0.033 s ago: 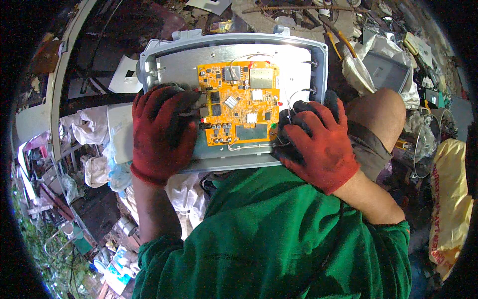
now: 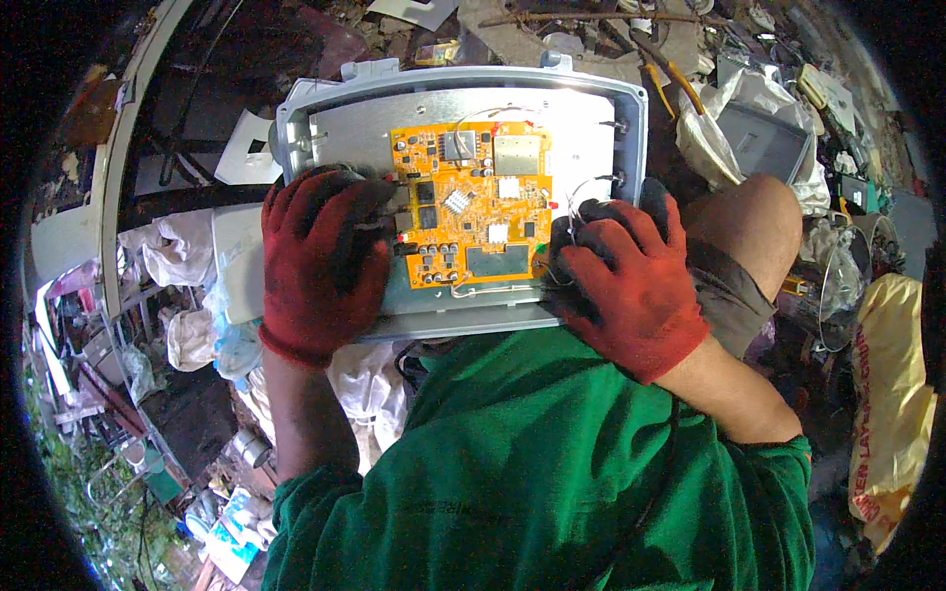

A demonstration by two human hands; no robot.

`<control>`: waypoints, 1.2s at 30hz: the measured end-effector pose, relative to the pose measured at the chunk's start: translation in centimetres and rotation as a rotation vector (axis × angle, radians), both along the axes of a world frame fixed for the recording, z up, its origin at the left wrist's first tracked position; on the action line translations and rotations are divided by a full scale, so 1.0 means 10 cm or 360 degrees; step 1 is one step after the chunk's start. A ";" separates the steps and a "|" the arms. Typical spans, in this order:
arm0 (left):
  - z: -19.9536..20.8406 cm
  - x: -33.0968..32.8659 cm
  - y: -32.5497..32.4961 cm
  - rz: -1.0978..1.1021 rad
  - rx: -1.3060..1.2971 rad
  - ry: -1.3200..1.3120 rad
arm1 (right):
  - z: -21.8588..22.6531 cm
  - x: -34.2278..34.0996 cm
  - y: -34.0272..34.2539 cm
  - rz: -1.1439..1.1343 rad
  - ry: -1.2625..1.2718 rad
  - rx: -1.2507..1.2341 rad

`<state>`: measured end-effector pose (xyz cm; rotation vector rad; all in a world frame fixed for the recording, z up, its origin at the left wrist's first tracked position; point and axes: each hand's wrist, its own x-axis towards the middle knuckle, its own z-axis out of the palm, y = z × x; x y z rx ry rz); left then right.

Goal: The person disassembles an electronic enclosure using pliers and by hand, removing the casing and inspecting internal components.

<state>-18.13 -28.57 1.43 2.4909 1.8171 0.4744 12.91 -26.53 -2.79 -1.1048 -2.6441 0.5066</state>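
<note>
A shallow grey metal enclosure lies across my lap with its inside facing up. On its bright metal plate sits an orange circuit board with dark chips, silver shields and small white heat sinks. My left hand, in a red and black work glove, is closed around the enclosure's left side, fingers curled over the wall beside the board. My gloved right hand is at the right wall. Its fingers are bent inward by a thin white wire; what the fingertips hold is hidden.
Scrap surrounds me: a white sack with a grey panel at the far right, a yellow printed sack at the right, white plastic bags and a pale metal frame at the left. My bare knee is beside the enclosure.
</note>
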 end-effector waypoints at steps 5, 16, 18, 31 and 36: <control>-0.01 0.03 -0.01 -0.0017 0.0069 0.0051 | -0.01 -0.02 0.02 0.0056 -0.0094 0.0035; -0.09 0.02 -0.02 -0.0015 0.0031 -0.0018 | -0.20 0.14 0.09 0.0050 0.0224 -0.0113; -0.13 0.00 -0.04 -0.0001 0.0038 -0.0037 | -0.20 0.16 0.12 0.0066 0.0232 -0.0156; 0.04 0.14 -0.24 -0.0226 -0.0076 0.0212 | -0.09 0.28 0.10 0.0211 0.0289 -0.0041; -0.02 0.24 -0.31 -0.0248 -0.0068 0.0403 | -0.10 0.36 0.06 0.0171 0.0183 -0.0026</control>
